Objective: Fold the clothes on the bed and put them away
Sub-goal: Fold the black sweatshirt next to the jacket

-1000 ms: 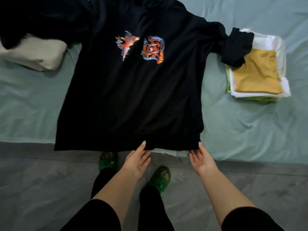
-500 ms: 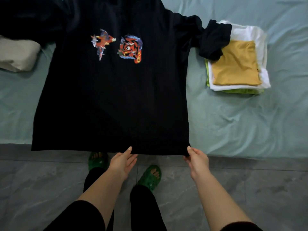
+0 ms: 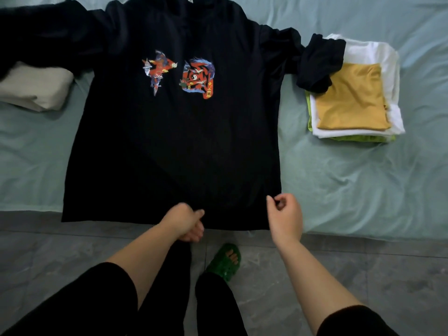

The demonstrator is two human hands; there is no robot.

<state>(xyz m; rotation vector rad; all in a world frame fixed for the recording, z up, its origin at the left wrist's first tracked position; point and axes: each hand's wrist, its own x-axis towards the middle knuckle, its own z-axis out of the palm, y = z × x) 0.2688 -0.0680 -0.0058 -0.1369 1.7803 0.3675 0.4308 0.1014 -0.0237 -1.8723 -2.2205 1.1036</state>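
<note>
Fingers (image 3: pixel 194 235) of the left hand (image 3: pixel 185 224) curl over the bottom hem of a black sweatshirt (image 3: pixel 174 146), thumb on top, pinching the cloth; the fingertips under the hem are hidden. Right hand (image 3: pixel 284 215) hangs at the hem's right corner, its fingers bent into a loose fist with thumb and forefinger close together; whether they pinch the cloth or only touch it cannot be told.

The sweatshirt lies front up on a pale green bed (image 3: pixel 339 185), a red and blue print (image 3: pixel 179 75) on its chest, its hem hanging over the bed's edge above a grey tiled floor (image 3: pixel 48 258). The left sleeve runs out of view. The right cuff rests on a stack of folded clothes (image 3: pixel 351 105), yellow over white over green. A beige folded item (image 3: pixel 34 88), partly covered by the other sleeve, sits at the left. One green sandal (image 3: pixel 224 261) shows; the other foot is hidden behind the left forearm
</note>
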